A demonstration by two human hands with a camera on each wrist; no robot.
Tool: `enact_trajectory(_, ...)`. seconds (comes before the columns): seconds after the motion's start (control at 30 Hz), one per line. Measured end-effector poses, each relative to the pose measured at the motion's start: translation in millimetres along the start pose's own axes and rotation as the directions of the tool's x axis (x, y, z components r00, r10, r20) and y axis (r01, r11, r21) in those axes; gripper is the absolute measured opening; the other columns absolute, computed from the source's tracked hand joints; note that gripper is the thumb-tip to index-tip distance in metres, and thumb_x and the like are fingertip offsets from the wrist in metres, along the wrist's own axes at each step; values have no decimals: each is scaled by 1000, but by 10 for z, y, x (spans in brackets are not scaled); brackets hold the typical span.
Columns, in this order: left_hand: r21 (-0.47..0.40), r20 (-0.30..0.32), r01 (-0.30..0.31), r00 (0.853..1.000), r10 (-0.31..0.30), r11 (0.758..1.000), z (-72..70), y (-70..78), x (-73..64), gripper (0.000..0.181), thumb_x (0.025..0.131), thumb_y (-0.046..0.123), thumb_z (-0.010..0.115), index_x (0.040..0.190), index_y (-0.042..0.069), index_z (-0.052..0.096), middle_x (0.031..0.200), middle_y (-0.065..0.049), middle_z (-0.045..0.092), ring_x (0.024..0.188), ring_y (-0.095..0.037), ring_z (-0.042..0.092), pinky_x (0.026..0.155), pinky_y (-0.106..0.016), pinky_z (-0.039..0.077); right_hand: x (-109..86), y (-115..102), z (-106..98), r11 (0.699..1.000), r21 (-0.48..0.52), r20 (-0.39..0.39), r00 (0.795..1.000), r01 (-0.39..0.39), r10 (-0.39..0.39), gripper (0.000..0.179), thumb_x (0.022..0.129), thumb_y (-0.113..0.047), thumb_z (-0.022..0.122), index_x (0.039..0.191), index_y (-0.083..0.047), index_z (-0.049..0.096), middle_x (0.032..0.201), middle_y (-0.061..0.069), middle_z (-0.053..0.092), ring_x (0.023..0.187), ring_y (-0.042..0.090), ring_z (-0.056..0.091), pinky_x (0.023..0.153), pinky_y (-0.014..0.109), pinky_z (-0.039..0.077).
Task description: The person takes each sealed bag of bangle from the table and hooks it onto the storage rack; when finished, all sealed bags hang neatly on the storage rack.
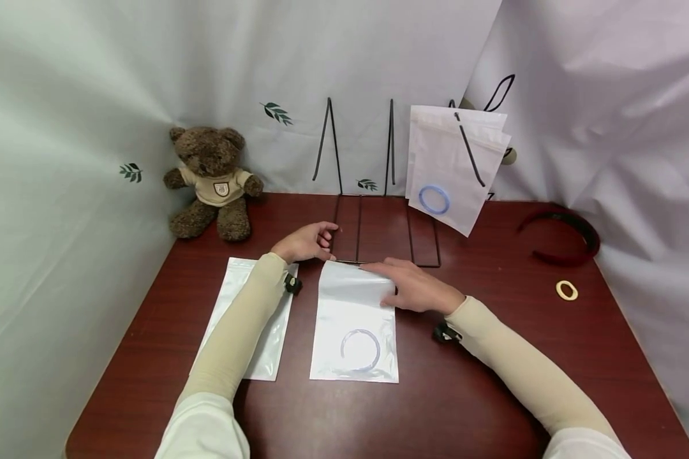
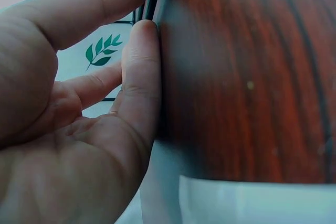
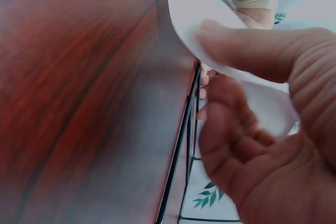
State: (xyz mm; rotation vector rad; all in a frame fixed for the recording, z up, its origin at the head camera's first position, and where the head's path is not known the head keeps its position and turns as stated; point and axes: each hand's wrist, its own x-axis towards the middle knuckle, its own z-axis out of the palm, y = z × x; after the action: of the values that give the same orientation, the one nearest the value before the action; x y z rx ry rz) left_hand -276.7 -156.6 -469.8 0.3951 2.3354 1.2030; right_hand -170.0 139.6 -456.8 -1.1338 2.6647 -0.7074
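Note:
A flat white zip pouch with a bluish ring printed or showing near its bottom lies on the table, its top end lifted a little. My right hand holds that top end at its right corner; in the right wrist view the thumb lies over the pouch and the fingers are behind it. Beside the pouch's top left corner is my left hand, thumb and fingers apart, fingertips at the front left of the black wire rack. A second silvery pouch lies partly under the left forearm.
Two white pouches hang at the rack's right end, the front one showing a blue ring. A brown teddy bear sits at the back left. To the right lie a dark red headband and a gold oval ring.

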Motion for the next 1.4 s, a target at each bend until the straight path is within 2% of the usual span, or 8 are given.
enact_trajectory(0.2,15,4,17,1000,-17,1000,11,-2,16,69,85,-6,69,146,13,46,112,-7,48,100,-20,50,75,-24,47,-46,-15,-40,992,91,-203,977,87,-67,57,89,-14,71,143,-26,57,123,-3,68,98,7,62,78,29,51)
enact_trajectory(0.43,-15,9,26,1000,-26,1000,-4,8,17,79,76,-24,48,147,10,45,112,-9,47,100,-20,49,67,-21,44,-97,-103,-119,983,128,-340,937,131,-81,49,91,-13,66,139,-26,61,126,-2,71,100,6,68,78,28,53)
enact_trajectory(0.53,-31,12,23,1000,-23,999,1,4,17,78,77,-22,54,147,10,45,112,-9,48,99,-20,50,67,-21,44,-114,-135,-154,977,132,-420,902,165,-96,45,91,-16,69,134,-26,65,121,-3,73,71,1,62,64,22,50)
enact_trajectory(0.67,-39,13,16,1000,-15,999,8,3,9,79,77,-15,69,147,10,45,113,-9,48,98,-19,51,71,-23,46,-130,-170,-214,967,142,-529,842,213,-108,37,89,-17,75,126,-23,72,113,-1,76,43,0,32,45,15,33)
enact_trajectory(0.8,-38,20,14,1000,-13,999,11,10,-5,83,76,-12,75,149,11,43,115,-9,53,100,-20,57,74,-24,49,-137,-197,-305,956,147,-620,777,255,-112,33,86,-12,78,118,-17,76,108,2,78,49,-1,36,45,14,29)
enact_trajectory(0.93,-41,16,15,1000,-15,999,4,0,0,81,77,-8,77,148,11,44,117,-11,56,102,-21,59,79,-25,50,-152,-237,-430,950,156,-675,731,271,-98,33,83,-6,79,115,-14,77,106,4,78,55,-2,39,47,14,28)
enact_trajectory(1.17,-41,-4,21,1000,-21,999,-11,-1,12,75,75,-2,82,140,8,47,112,-6,49,99,-19,51,84,-26,46,-195,-451,-728,947,160,-755,653,277,-64,31,80,5,77,109,-5,78,96,12,78,47,-6,23,41,18,22)
enact_trajectory(1.4,-11,-4,-14,1000,14,1000,-12,17,-12,84,72,3,87,145,9,47,111,-6,49,99,-18,51,84,-24,45,-191,-580,-976,952,159,-793,608,261,-34,30,81,8,74,109,-3,77,92,15,77,38,-3,24,38,17,23)
